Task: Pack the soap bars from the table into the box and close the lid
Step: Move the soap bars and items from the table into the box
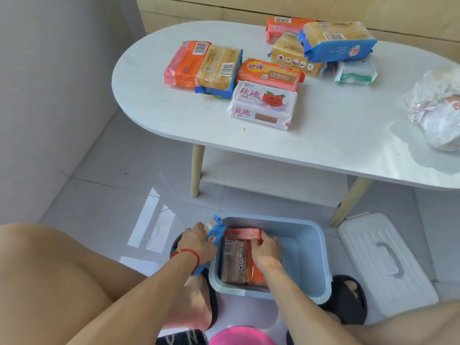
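Observation:
A light blue box (308, 247) stands on the floor between my feet, lid off. Inside lie a brownish soap pack (234, 260) and an orange one (254, 272). My left hand (196, 242) grips a blue-wrapped soap pack (215, 232) at the box's left rim. My right hand (266, 250) is inside the box, holding a pink soap pack (242, 233) on edge. Several soap packs remain on the white table (323, 135): a white rose pack (263, 105), orange packs (270, 73), blue-wrapped ones (338, 41).
The white lid (383, 262) lies on the floor right of the box. A crumpled plastic bag (438, 108) sits at the table's right end. A pink round object (241, 336) is at the bottom edge. A wall runs along the left.

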The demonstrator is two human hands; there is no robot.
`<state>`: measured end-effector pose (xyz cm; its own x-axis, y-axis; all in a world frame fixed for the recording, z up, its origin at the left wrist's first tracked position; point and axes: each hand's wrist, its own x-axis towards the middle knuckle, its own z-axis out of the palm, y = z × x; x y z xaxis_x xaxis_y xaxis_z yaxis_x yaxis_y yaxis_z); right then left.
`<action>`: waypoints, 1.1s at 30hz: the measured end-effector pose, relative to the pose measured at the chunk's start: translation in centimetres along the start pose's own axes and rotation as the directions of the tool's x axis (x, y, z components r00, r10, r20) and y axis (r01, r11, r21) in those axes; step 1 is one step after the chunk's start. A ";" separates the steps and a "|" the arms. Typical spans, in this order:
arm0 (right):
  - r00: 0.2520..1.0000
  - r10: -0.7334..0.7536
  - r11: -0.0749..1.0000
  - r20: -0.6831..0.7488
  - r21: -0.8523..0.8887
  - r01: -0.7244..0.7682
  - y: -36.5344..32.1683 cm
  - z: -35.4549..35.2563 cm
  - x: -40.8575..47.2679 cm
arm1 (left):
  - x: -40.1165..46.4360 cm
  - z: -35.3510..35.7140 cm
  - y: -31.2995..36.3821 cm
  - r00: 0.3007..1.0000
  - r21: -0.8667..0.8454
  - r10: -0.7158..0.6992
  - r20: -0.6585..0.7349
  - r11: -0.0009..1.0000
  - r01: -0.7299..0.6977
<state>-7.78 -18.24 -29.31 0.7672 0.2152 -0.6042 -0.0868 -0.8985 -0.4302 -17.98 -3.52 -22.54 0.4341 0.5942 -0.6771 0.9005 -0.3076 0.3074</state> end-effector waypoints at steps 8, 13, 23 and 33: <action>0.942 -0.337 0.875 0.009 -0.366 0.316 2.1 2.2 -2.2 | 0.1 0.0 0.0 1.000 -0.015 -0.010 0.007 1.000 0.010; 0.957 -0.171 0.803 0.234 -0.530 0.273 2.1 0.4 0.1 | -0.2 0.0 -0.1 1.000 0.003 -0.008 -0.007 1.000 0.008; 0.993 -0.104 0.962 0.063 0.258 0.085 0.6 -4.5 -1.4 | -2.4 0.5 4.1 0.941 0.253 0.330 -0.070 0.919 -0.304; 0.927 0.151 0.372 0.344 0.849 -0.375 4.3 -5.8 -3.3 | -3.1 4.6 6.8 0.844 0.010 0.507 0.174 0.856 -0.516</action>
<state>-7.02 -25.05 -25.27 0.4796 0.1952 -0.8555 -0.8598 -0.0903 -0.5026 -13.35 -10.90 -21.46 0.8186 0.2162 -0.5322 0.5467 -0.5776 0.6062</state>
